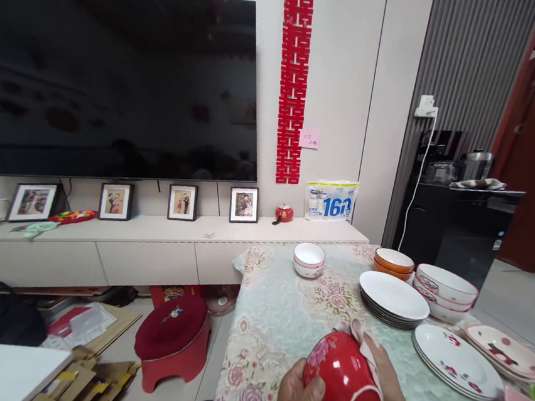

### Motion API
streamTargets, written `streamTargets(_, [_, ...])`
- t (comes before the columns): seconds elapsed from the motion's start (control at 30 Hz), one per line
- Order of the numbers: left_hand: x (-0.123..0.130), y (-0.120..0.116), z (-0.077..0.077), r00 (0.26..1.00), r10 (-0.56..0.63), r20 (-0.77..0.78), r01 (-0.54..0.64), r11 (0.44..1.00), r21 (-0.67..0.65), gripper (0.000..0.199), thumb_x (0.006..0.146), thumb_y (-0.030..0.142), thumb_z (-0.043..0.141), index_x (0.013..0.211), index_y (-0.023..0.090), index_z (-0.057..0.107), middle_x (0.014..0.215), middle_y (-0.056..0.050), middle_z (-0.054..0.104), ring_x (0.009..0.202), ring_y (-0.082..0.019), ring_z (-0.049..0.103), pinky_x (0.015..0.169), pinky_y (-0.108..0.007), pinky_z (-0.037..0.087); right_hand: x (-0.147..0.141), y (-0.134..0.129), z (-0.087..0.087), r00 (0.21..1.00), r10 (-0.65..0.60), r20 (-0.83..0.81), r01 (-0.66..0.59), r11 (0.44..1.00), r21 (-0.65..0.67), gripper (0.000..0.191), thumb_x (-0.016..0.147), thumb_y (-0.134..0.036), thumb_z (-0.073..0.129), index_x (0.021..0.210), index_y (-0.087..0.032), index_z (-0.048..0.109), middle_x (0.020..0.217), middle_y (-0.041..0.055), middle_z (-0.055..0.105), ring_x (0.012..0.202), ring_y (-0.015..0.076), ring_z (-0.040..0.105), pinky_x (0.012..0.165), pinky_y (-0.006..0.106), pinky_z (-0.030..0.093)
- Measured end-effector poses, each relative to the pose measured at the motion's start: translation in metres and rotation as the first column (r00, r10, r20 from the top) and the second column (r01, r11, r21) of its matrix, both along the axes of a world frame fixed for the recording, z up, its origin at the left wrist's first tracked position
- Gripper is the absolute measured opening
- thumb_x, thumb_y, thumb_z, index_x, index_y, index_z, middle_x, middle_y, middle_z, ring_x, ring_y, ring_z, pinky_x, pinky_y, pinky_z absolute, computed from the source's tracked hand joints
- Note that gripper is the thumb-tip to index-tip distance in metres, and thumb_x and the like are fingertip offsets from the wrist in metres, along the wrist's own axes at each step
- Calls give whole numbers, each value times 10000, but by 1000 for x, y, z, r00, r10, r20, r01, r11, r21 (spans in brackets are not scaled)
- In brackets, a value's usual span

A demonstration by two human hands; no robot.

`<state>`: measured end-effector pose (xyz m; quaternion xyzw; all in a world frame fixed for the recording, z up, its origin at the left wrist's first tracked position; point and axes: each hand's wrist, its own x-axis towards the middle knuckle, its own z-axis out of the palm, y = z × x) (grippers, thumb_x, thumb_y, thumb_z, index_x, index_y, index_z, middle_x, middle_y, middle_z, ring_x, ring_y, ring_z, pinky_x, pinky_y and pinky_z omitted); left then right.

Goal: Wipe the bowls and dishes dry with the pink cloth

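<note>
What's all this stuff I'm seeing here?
Large bowl: 1, red, bottom centre
Cloth: 1, pinkish, against large bowl
Tablecloth: 1, pale floral, lower right
Small bowls: 2, white, centre
Medium bowls: 2, orange, right
Deep bowls: 3, white, right
Plate stacks: 2, white, right
Dish stacks: 2, pinkish, right edge
Television: 1, black, upper left
Photo frames: 4, black, below television
Lidded pot: 1, red, centre
Plastic pack: 1, white-blue, beside pot
Paper strip: 1, red, top centre
Cabinet: 1, cream, under frames
Stool: 1, red, lower left
Cardboard: several, brown, lower left
Left hand: 1, bare, holding large bowl
Right hand: 1, bare, holding cloth
</note>
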<state>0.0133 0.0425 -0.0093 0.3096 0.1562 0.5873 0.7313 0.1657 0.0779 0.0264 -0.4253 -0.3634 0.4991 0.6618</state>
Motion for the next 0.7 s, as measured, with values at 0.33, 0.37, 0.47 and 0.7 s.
streamTargets(0.33, [-3, 1, -7, 986, 60, -158, -62, 998, -9, 460, 557, 433, 899, 674, 154, 552, 608, -20, 625, 529, -114, 534, 548, -222, 395, 9, -8, -3, 791, -155, 592, -57, 945, 323, 338, 875, -471, 619, 963, -190, 785, 992, 95, 773, 903, 265, 722, 808, 310, 587])
streamTargets(0.37, [-2, 2, -6, 985, 76, -157, -78, 997, -9, 446, 562, 439, 894, 686, 151, 578, 609, -20, 627, 540, -123, 546, 558, -230, 408, 5, -10, -2, 733, -208, 648, -83, 918, 389, 314, 897, -434, 602, 1017, -208, 784, 1069, 95, 767, 998, 271, 714, 882, 324, 576])
streamTargets(0.47, [0, 3, -1, 975, 169, -146, -169, 985, 14, 416, 566, 428, 894, 778, 142, 680, 678, -47, 672, 681, -191, 632, 681, -288, 482, -7, -18, 3, 543, -399, 739, -239, 770, 591, 290, 920, -279, 578, 1160, -266, 740, 1209, 62, 730, 1162, 249, 664, 1016, 344, 522])
streamTargets(0.7, [0, 1, 12, 961, 230, -154, -226, 973, 42, 502, 548, 446, 900, 915, 144, 741, 826, -86, 722, 906, -278, 654, 880, -381, 479, -24, -18, 6, 408, -544, 733, -399, 616, 679, 324, 893, -188, 554, 1177, -251, 697, 1242, 57, 706, 1219, 234, 621, 1098, 360, 443])
